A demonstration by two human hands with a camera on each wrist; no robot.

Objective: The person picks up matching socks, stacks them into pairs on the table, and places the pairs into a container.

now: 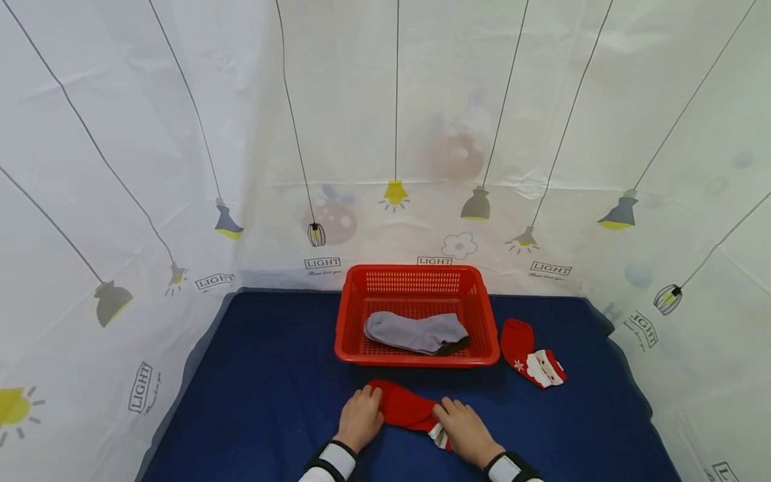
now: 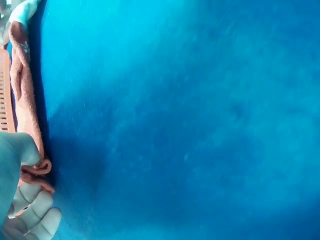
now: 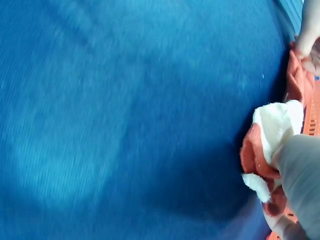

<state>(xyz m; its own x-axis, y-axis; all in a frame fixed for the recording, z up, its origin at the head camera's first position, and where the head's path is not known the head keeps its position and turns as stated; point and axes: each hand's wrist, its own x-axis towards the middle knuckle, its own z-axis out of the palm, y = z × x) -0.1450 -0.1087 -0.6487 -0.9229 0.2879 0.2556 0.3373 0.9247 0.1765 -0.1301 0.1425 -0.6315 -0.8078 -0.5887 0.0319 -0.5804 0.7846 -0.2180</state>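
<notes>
A red sock (image 1: 405, 406) with a white patterned cuff is held between both hands in front of the basket. My left hand (image 1: 360, 418) pinches its toe end; the left wrist view shows the red fabric (image 2: 30, 110) folded between thumb and fingers. At the other end my right hand (image 1: 466, 432) grips the cuff, whose white and red cloth (image 3: 275, 125) bunches at the thumb in the right wrist view. A second red sock (image 1: 521, 345) with a Santa face lies flat to the right of the basket.
Behind the hands stands a red plastic basket (image 1: 345, 335). Grey socks (image 1: 415, 331) lie in it, with a dark piece underneath. A dark blue cloth (image 1: 271, 375) covers the table, and white sheeting (image 1: 361, 100) printed with lamps hangs around it.
</notes>
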